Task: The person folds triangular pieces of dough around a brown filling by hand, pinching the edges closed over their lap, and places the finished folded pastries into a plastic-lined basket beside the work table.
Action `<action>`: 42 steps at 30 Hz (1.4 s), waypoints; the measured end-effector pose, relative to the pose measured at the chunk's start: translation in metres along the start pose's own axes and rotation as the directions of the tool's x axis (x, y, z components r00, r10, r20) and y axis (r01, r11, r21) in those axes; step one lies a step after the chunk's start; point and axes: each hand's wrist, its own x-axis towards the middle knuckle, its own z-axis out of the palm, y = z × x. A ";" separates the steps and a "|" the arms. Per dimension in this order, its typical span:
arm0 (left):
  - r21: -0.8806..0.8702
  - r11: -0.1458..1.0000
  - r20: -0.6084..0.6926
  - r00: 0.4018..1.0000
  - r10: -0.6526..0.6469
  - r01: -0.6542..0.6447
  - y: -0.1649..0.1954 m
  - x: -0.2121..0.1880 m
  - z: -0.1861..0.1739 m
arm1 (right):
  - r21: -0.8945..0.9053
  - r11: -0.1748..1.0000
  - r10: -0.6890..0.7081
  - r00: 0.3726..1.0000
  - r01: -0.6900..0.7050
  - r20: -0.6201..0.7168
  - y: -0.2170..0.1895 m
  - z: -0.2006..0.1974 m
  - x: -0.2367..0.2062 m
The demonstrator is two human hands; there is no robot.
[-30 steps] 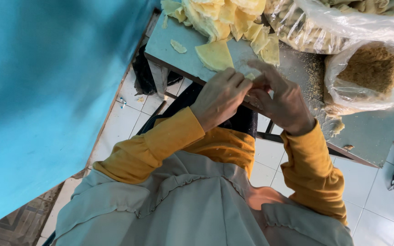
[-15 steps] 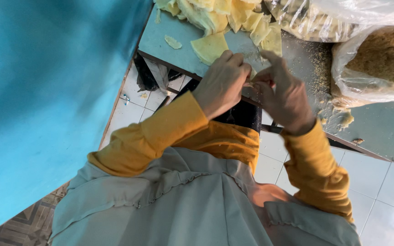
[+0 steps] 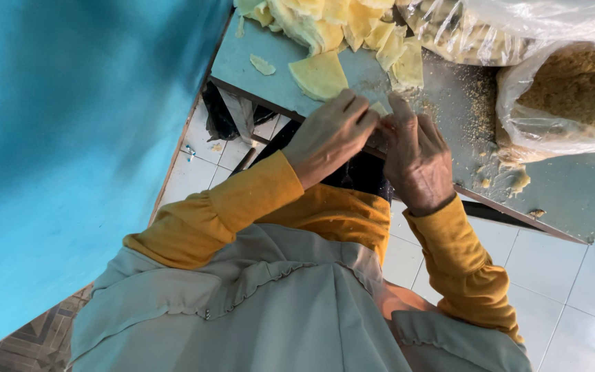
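Two hands meet at the near edge of a grey table. The left hand has its fingers curled in, and the right hand is curled the same way, and their fingertips come together at about 12 o'clock from the wrists. Between the fingertips sits a small pale yellow piece, pinched by both hands, and only a tiny bit of it shows. Both arms wear yellow sleeves. At 11 o'clock from the hands, just beside them, a flat yellow sheet lies on the table. A smaller scrap lies at 10 o'clock, a little way off. At 12 o'clock a heap of yellow sheets is piled at the far side of the table. At 2 o'clock a clear bag holds brown crumbs, and more crumbs are spilled on the table between the bag and the hands. Another clear bag lies past the heap at 1 o'clock, but I cannot tell what is in it. A blue wall fills the side at 9 o'clock. White floor tiles show under the table at 4 o'clock.
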 end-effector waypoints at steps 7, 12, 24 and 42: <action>-0.132 0.978 0.097 0.984 -0.152 0.164 -0.009 0.012 0.004 | 0.456 0.857 0.163 0.966 -0.238 0.199 0.019 -0.006 0.027; 0.084 0.996 0.041 0.998 -0.042 0.039 0.006 0.005 -0.006 | 0.177 0.983 0.050 0.998 -0.057 0.041 0.010 0.000 0.017; 0.166 0.986 0.069 0.997 -0.021 0.009 0.019 -0.002 -0.030 | 0.060 0.998 0.032 0.999 -0.034 0.039 0.001 -0.002 -0.008; -0.280 0.904 -0.294 0.868 -0.400 0.322 -0.041 -0.014 -0.008 | 0.026 0.992 0.121 0.983 -0.126 0.135 0.017 0.015 0.008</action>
